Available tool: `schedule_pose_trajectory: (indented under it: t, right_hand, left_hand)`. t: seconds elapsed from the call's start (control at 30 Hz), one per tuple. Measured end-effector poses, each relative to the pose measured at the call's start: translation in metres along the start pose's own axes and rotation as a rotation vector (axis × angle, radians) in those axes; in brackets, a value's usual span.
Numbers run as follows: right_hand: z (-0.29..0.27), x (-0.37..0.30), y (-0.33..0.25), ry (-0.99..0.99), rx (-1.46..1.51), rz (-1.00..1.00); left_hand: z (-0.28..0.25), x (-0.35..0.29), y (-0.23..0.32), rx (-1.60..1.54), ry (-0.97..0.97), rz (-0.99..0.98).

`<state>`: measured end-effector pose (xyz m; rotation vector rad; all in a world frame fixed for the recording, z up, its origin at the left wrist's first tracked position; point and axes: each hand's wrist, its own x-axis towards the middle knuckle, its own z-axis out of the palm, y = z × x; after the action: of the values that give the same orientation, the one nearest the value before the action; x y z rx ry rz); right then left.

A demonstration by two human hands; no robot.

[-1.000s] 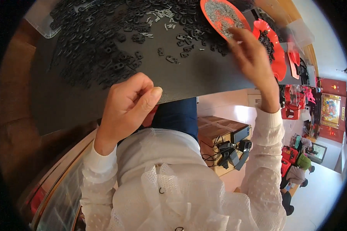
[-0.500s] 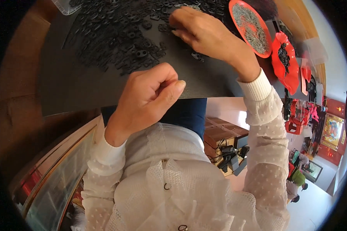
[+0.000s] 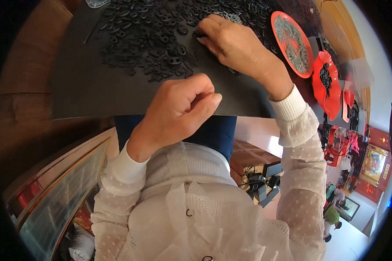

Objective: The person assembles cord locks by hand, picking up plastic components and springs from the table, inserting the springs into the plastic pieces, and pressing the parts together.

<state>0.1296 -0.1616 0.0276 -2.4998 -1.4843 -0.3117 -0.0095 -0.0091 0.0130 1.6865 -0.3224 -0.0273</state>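
My left hand point(image 3: 183, 109) is held closed above the near edge of the dark table point(image 3: 76, 98), its thumb laid against the curled fingers. Whatever it may hold is hidden. Farther off, my right hand point(image 3: 239, 48) reaches over the table with thumb and fingers pinched together. A small black part point(image 3: 198, 33) shows at those fingertips; its exact kind is too small to make out. Beside both hands spreads a heap of flat black plastic pieces point(image 3: 150, 32), several with two round holes. Just beyond the right hand lie slim silvery pieces point(image 3: 231, 17).
A red oval plate point(image 3: 309, 65) of thin metal pieces stands to the right. Next to it is a wavy-rimmed red dish point(image 3: 332, 104) with black parts. At the far left sits a clear plastic container point(image 3: 96, 3). A cardboard box point(image 3: 244, 154) with black devices stands below the table.
The whole view has shifted, so table and hands appear farther right. A black part now shows at my right fingertips. My left hand keeps its closed shape.
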Motion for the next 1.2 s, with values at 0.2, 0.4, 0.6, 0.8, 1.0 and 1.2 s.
schedule_pose_trajectory:
  t: [0.2, 0.4, 0.6, 0.8, 1.0, 1.2]
  right_hand:
    - [-0.001, 0.005, -0.004, -0.017, -0.072, -0.013]
    - [-0.043, -0.018, -0.029, -0.077, 0.709, 0.426]
    - [-0.043, -0.044, -0.061, 0.039, 1.053, 0.570]
    - [-0.026, -0.042, -0.077, 0.289, 0.375, 0.152]
    - [-0.026, -0.048, -0.095, 0.179, 0.089, 0.106]
    - [-0.028, -0.051, -0.093, 0.186, 0.249, 0.153]
  left_hand:
    - [-0.002, 0.001, -0.004, -0.008, -0.030, 0.023]
    - [-0.002, -0.001, -0.008, -0.114, 0.074, -0.034]
    - [-0.004, 0.001, -0.004, -0.256, 0.062, -0.131]
    - [-0.002, -0.001, -0.005, -0.314, 0.135, -0.122]
    - [-0.003, -0.006, -0.009, -0.384, 0.157, -0.086]
    - [-0.006, -0.004, -0.005, -0.407, 0.135, -0.181]
